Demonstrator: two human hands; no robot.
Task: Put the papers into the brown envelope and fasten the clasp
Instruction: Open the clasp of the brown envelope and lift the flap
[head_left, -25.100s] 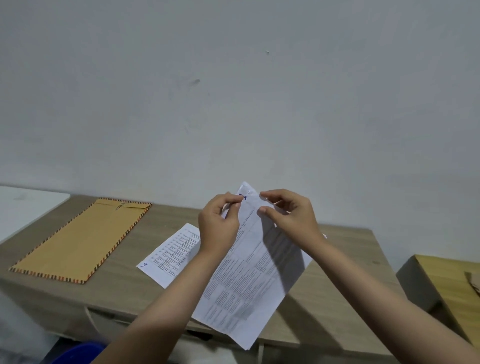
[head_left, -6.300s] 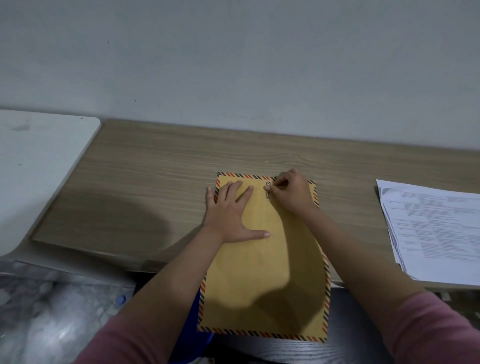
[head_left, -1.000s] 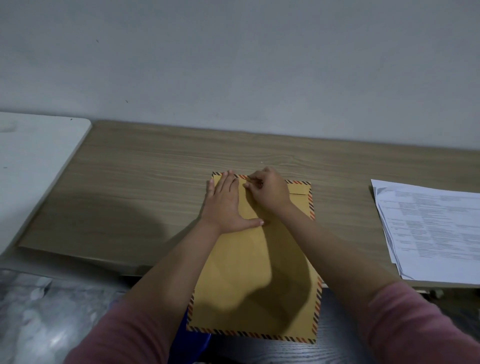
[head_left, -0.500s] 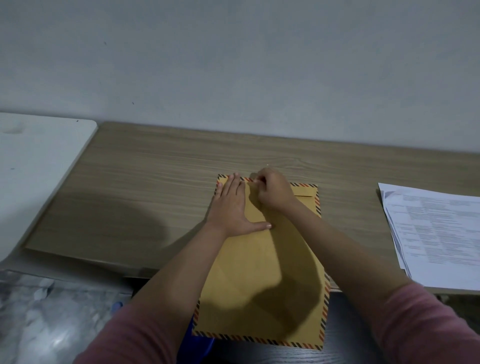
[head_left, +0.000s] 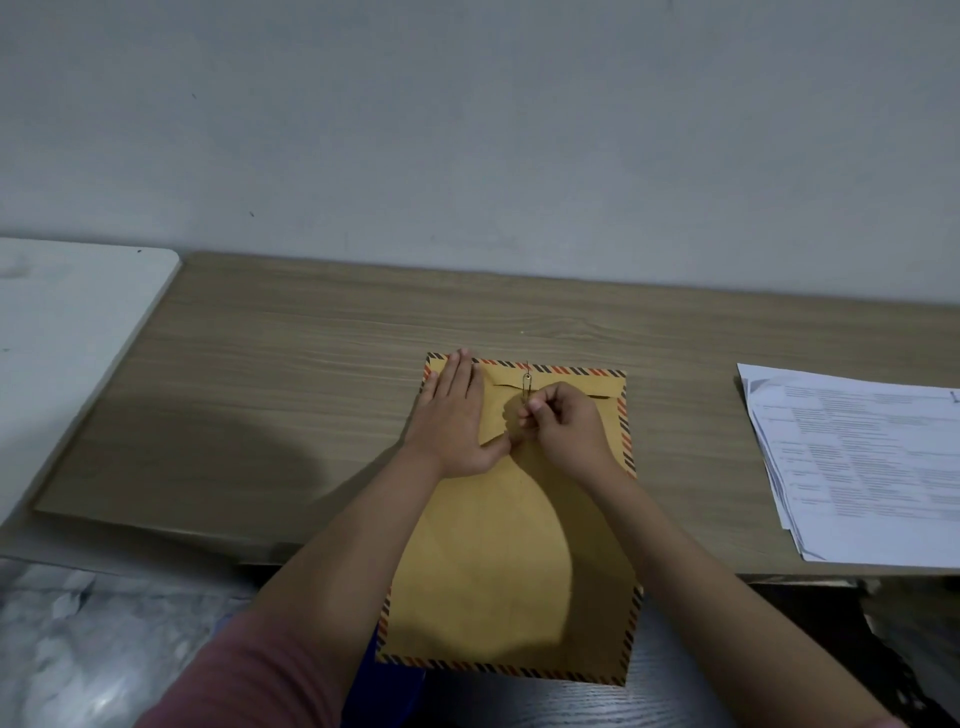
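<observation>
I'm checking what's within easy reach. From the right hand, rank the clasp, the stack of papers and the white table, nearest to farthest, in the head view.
1. Clasp: at the right hand's fingertips, on the envelope's flap.
2. Stack of papers: off to the right, on the desk.
3. White table: far left, beyond the left hand.

Pink sleeves (head_left: 249, 670), pushed-up, bare forearms.

Plain office corner: wooden desk (head_left: 291, 395), stacked printed papers (head_left: 862, 467), bare wall (head_left: 467, 130).
</observation>
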